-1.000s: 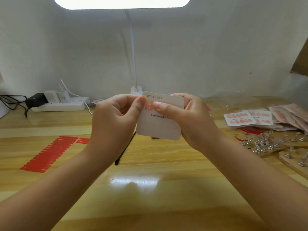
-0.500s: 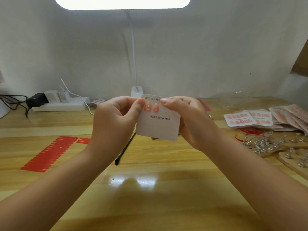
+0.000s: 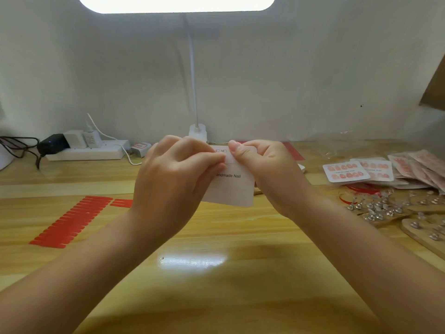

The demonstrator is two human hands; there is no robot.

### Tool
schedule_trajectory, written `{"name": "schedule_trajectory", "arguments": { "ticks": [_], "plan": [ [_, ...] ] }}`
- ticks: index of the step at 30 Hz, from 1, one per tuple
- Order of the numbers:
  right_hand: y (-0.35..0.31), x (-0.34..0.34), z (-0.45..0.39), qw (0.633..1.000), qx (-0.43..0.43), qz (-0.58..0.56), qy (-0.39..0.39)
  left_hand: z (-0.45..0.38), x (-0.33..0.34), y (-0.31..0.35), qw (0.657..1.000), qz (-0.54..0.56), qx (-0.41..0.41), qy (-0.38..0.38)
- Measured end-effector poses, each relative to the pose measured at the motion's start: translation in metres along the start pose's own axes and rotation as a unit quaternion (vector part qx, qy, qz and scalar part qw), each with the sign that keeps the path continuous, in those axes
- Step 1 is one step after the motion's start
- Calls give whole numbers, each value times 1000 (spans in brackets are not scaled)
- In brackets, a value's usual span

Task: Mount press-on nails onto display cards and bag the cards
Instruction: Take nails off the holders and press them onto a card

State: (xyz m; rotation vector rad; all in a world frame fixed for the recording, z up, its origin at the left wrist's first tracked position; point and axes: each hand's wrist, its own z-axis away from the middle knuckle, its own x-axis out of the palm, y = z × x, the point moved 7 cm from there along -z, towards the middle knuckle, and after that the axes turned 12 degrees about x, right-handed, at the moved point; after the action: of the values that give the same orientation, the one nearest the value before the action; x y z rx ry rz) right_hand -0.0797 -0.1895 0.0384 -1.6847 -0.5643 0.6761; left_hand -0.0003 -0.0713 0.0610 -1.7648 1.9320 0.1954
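Between the pinching fingertips [image 3: 237, 147], the display card [image 3: 232, 189] is held up off the table [image 3: 216, 273], left hand [image 3: 173, 174] and right hand [image 3: 262, 165] both curled onto its top edge. Half a second ago two pink nails were showing; now they're covered, so probably being pressed down. Bagged cards [image 3: 346, 171] are stacked well off right.
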Motion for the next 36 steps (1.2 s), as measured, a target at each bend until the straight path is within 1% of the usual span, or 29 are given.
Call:
{"name": "schedule_trajectory", "arguments": {
  "ticks": [5,13,20,22,23,25,27,28,30,31,32,34,36],
  "plan": [
    [2,-2,-1,1000,3,4,12,-1,0,-6,996,65,-61,5],
    [6,-1,-2,999,37,-34,-11,-1,-4,0,999,34,-14,25],
    [5,-1,-1,997,56,-54,-20,1,-2,-3,999,33,-26,28],
    [7,-3,-2,995,70,-66,-14,1,2,-5,998,56,-33,12],
    [7,-4,-2,995,77,-69,-9,1,4,-6,995,87,-49,0],
    [7,-6,-1,993,90,-77,-2,3,9,-13,974,188,-125,-14],
    [6,-7,-1,992,97,-81,7,7,12,-21,938,267,-222,1],
    [5,-8,-1,992,96,-83,10,10,14,-25,914,301,-273,9],
    [3,-7,0,992,92,-91,1,17,23,-31,843,394,-366,21],
    [4,-7,0,992,89,-93,-5,19,27,-32,810,430,-397,22],
    [4,-6,0,992,89,-91,-14,20,30,-31,794,446,-413,19],
    [4,-3,0,992,89,-82,-36,20,32,-30,790,450,-415,17],
    [3,-3,1,994,80,-67,-33,19,30,-29,792,456,-404,29]
  ]
}}
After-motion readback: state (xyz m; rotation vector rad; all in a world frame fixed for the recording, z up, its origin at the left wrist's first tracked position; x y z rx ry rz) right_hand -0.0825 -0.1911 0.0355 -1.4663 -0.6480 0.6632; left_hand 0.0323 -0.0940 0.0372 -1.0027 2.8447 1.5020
